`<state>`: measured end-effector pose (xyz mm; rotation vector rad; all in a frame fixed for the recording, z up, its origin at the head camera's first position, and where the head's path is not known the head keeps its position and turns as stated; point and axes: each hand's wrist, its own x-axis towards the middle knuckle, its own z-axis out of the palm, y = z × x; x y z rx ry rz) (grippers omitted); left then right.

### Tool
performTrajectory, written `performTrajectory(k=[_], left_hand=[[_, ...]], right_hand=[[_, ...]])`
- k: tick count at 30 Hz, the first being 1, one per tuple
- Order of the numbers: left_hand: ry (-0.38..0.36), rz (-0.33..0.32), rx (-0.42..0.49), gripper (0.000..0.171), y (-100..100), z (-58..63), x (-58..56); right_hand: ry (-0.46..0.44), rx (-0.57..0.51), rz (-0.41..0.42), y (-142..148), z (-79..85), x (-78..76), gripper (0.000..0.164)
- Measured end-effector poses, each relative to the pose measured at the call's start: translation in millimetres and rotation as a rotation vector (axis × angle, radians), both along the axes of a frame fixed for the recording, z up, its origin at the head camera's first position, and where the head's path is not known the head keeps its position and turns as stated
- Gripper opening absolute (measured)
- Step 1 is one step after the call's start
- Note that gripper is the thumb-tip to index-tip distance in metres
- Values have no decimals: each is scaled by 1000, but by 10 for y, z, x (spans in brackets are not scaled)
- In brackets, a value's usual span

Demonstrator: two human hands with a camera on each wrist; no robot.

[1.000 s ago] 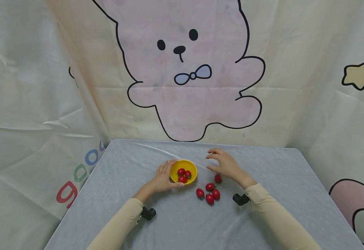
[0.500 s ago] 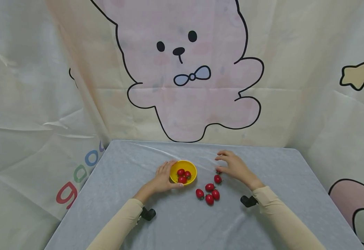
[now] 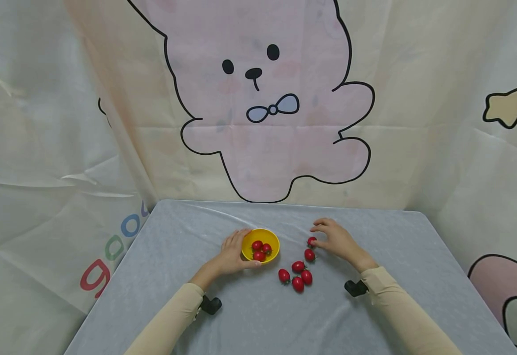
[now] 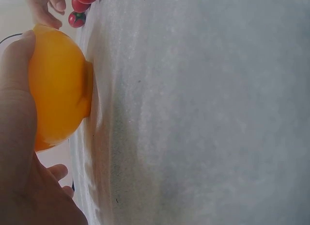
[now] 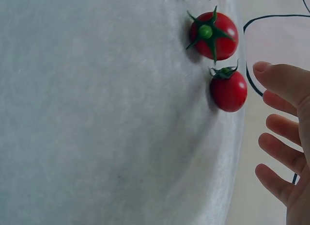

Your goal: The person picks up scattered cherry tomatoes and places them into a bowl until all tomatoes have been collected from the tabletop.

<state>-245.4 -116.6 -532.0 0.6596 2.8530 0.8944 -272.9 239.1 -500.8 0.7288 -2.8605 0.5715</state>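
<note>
A small yellow bowl (image 3: 247, 256) stands on the table with several red cherry tomatoes (image 3: 259, 256) inside. My left hand (image 3: 232, 254) holds its left side, thumb at the near rim and fingers round the far side; the left wrist view shows the thumb against the bowl's wall (image 4: 58, 84). To the right of the bowl, my right hand (image 3: 337, 240) hovers with spread, slightly bent fingers and nothing in them. Its thumb overlaps the farthest loose cherry tomato (image 3: 311, 241) in the head view. In the right wrist view that cherry tomato (image 5: 229, 91) lies apart from the thumb, green calyx showing.
Just nearer is another cherry tomato (image 3: 309, 255), and several more form a loose cluster (image 3: 298, 284) in front of it. A light grey-blue cloth (image 3: 258, 320) covers the table. Behind it hangs a curtain (image 3: 258, 148) printed with a pink bear.
My right hand has moved right, away from the bowl, and lowered beside the farthest cherry tomato, which now shows past the thumb. The left hand and bowl have stayed put.
</note>
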Motion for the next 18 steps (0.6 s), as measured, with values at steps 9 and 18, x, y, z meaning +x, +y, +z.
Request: performTrajectory(k=[9,18], left_hand=[[-10,7,-13,102,1,13,11],[-23,12,-4,103,1,13,9]], right_hand=[[-40,18,-11,45,-129,-24,39],[-47,58,-13,61,-191,-49,41]])
